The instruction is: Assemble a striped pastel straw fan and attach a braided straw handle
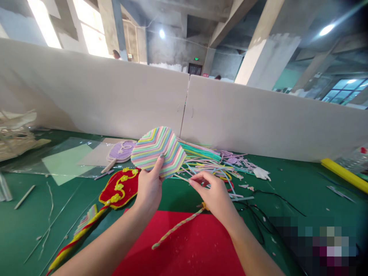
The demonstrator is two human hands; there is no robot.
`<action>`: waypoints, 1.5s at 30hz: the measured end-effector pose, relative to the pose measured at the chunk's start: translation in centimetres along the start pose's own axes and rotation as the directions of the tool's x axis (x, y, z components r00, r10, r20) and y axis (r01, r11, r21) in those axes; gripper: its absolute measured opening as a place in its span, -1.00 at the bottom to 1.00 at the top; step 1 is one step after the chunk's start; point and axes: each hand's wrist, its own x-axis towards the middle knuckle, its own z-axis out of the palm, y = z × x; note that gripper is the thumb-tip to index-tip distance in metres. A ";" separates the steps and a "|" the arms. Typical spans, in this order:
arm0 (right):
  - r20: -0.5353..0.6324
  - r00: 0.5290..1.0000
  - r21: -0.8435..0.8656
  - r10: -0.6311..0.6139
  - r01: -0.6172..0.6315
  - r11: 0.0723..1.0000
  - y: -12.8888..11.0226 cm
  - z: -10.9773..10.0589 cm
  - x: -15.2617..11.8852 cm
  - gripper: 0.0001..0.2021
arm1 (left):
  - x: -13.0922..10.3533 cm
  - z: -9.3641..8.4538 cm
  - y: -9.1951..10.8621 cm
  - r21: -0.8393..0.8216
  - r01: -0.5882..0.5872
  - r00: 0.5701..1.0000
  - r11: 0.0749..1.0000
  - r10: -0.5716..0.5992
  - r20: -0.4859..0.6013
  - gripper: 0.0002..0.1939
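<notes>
My left hand [151, 186] grips the lower edge of a round panel [158, 147] with pastel zigzag stripes, thumb on its face. To its right, my right hand [211, 189] pinches the end of a thin pale strip [181, 178] that lies just below the panel's right side. Under my right hand, a twisted multicoloured stick [178, 229] rests across a red sheet [175, 253]. Left of my left hand lies a red fan [126, 189] with yellow flowers and a wrapped yellow and red handle.
Loose pastel strips [201, 165] are piled behind my hands. A purple fan [120, 150] and a pale green sheet [67, 163] lie at the left. Black cables [258, 214] and a yellow bar [345, 175] are on the right. A white partition [115, 99] stands behind the green table [293, 191].
</notes>
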 end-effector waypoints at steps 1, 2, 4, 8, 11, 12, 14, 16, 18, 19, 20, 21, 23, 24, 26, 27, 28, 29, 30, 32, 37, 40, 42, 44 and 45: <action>0.008 1.000 -0.003 -0.003 0.003 1.000 0.1 0.0 0.0 -0.90 | 0.0 0.0 0.0 -0.003 0.002 1.000 1.000 -0.002 -0.003 -0.63; 0.014 1.000 -0.007 -0.007 0.007 1.000 0.1 0.0 0.0 -0.88 | 0.1 0.0 0.0 -0.003 0.006 1.000 1.000 -0.006 -0.005 -0.63; 0.019 1.000 -0.021 -0.018 0.019 1.000 0.1 0.0 0.0 -0.83 | 0.1 -0.1 0.0 0.000 0.014 1.000 1.000 -0.014 -0.007 -0.64; 0.017 0.999 -0.042 -0.035 0.036 0.998 0.2 0.0 0.1 -0.79 | 0.0 -0.1 -0.2 -0.011 0.015 1.000 1.000 -0.015 -0.001 -0.64; -0.021 0.998 -0.085 -0.062 0.060 0.995 0.2 0.2 0.0 -0.77 | -0.1 -0.1 -0.2 -0.023 0.005 1.000 1.000 -0.005 0.005 -0.63; -0.035 0.996 -0.102 -0.079 0.075 0.992 0.3 0.3 -0.1 -0.77 | -0.2 0.0 -0.2 -0.027 0.002 1.000 1.000 -0.002 0.007 -0.62; -0.044 0.993 -0.123 -0.111 0.105 0.987 0.3 0.6 -0.2 -0.76 | -0.2 0.0 -0.2 -0.032 -0.003 1.000 0.999 0.004 0.010 -0.62; -0.042 0.991 -0.125 -0.128 0.122 0.985 0.2 0.8 -0.4 -0.76 | -0.2 0.1 -0.2 -0.034 -0.007 1.000 0.999 0.008 0.014 -0.62; -0.045 0.992 -0.112 -0.122 0.116 0.987 0.0 0.9 -0.6 -0.77 | -0.2 0.1 -0.2 -0.033 -0.008 1.000 0.999 0.008 0.018 -0.62; -0.049 0.993 -0.099 -0.110 0.104 0.990 -0.1 1.0 -0.6 -0.77 | -0.2 0.1 -0.2 -0.031 -0.008 1.000 0.999 0.009 0.020 -0.61; -0.050 0.994 -0.080 -0.096 0.092 0.993 -0.2 1.0 -0.6 -0.77 | -0.3 0.1 -0.2 -0.030 -0.009 1.000 1.000 0.010 0.022 -0.61; -0.046 0.996 -0.058 -0.081 0.079 0.995 -0.3 1.1 -0.6 -0.77 | -0.3 0.1 -0.1 -0.030 -0.012 1.000 0.999 0.013 0.025 -0.61; -0.029 0.998 -0.011 -0.055 0.054 0.998 -0.5 1.1 -0.6 -0.77 | -0.3 0.1 -0.1 -0.031 -0.019 0.999 0.999 0.020 0.031 -0.61; -0.020 0.999 0.008 -0.042 0.042 0.999 -0.6 1.1 -0.6 -0.78 | -0.4 0.1 -0.1 -0.032 -0.019 0.999 0.999 0.020 0.034 -0.62; -0.012 1.000 0.029 -0.022 0.022 0.999 -0.6 1.1 -0.5 -0.78 | -0.5 0.1 -0.2 -0.028 -0.013 0.999 1.000 0.014 0.037 -0.63; -0.016 1.000 0.031 -0.016 0.017 0.999 -0.5 1.1 -0.5 -0.78 | -0.5 0.1 -0.2 -0.023 -0.006 0.999 1.000 0.007 0.037 -0.63; -0.022 1.000 0.027 -0.018 0.018 0.999 -0.5 1.1 -0.5 -0.78 | -0.6 0.1 -0.3 -0.017 -0.001 0.999 1.000 0.002 0.037 -0.63; -0.028 0.999 0.020 -0.025 0.026 0.999 -0.4 1.1 -0.5 -0.78 | -0.6 0.1 -0.4 -0.011 0.002 0.999 1.000 -0.001 0.036 -0.63; -0.034 0.999 0.011 -0.039 0.039 0.999 -0.3 1.1 -0.6 -0.78 | -0.7 0.1 -0.5 -0.005 0.002 0.999 1.000 -0.002 0.034 -0.63; -0.045 0.997 -0.009 -0.069 0.069 0.998 -0.1 1.2 -0.6 -0.78 | -0.7 0.1 -0.6 0.001 0.003 0.999 1.000 -0.003 0.042 -0.62; -0.056 0.992 -0.080 -0.116 0.112 0.990 0.1 1.3 -0.6 -0.78 | -0.2 0.0 -0.2 -0.027 -0.004 0.999 1.000 0.006 0.052 -0.60; -0.051 0.990 -0.098 -0.135 0.130 0.987 0.0 1.3 -0.6 -0.79 | 0.3 -0.1 0.1 -0.039 -0.011 1.000 0.999 0.011 0.004 -0.62; -0.052 0.988 -0.099 -0.145 0.140 0.985 0.0 1.4 -0.6 -0.79 | 0.4 0.0 0.2 -0.042 -0.020 1.000 0.999 0.020 0.000 -0.61; -0.061 0.987 -0.096 -0.150 0.144 0.985 -0.1 1.6 -0.7 -0.79 | 0.4 0.0 0.2 -0.046 -0.024 1.000 0.999 0.024 0.003 -0.60; -0.067 0.987 -0.093 -0.148 0.141 0.986 0.0 1.7 -0.7 -0.79 | 0.3 0.0 0.2 -0.048 -0.022 1.000 0.999 0.022 -0.001 -0.60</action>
